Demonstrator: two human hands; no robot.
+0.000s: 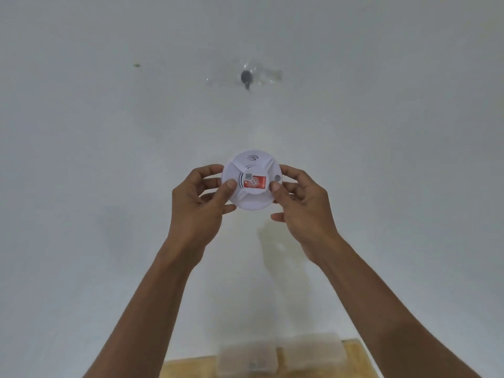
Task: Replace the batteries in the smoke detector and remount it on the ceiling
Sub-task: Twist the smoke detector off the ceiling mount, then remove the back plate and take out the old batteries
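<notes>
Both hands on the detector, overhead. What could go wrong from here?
1. Both hands, left hand and right hand, pinch the smoke detector only by fingertips at its rim, arms raised; a slip would likely drop it.
2. The right thumb sits close to the grey button; it might get pressed by accident.

Dim, even light; soft focus, blurred lower edge.
</notes>
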